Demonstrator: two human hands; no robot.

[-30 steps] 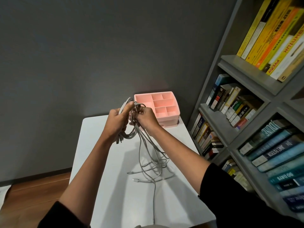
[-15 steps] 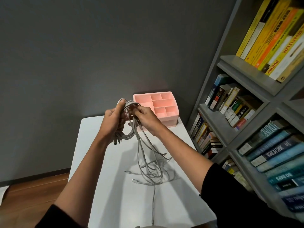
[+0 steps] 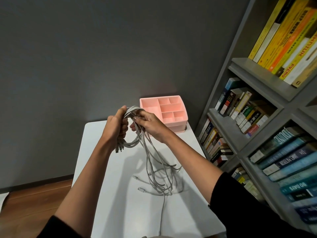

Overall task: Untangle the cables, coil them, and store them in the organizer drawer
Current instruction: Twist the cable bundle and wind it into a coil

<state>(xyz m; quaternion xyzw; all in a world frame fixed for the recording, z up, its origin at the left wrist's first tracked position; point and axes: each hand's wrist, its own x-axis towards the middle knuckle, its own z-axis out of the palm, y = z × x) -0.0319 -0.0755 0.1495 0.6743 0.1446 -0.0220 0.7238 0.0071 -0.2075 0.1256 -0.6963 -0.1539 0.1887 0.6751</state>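
The left hand's [image 3: 115,127] palm side faces away, so how many strands its curled fingers close on cannot be counted, and the right hand [image 3: 149,124] covers the spot where its own fingertips pinch the grey cables [image 3: 147,152]. That hand also hides the left part of the pink organizer's [image 3: 173,125] front, so the drawer below the open compartments is hard to make out. The cables arch over between the two hands, held up above the white table [image 3: 106,203]. Below the left fist a short loop sags and several plug ends [image 3: 118,149] dangle; it is too small to tell what type they are. From the right hand's pinch the rest hang down in a loose sheaf to a tangle lying on the table, well below both hands, with one strand running toward the near edge and cut off at the bottom. The organizer sits at the table's far right corner, just beyond the right hand, beside a bookshelf [image 3: 248,69].
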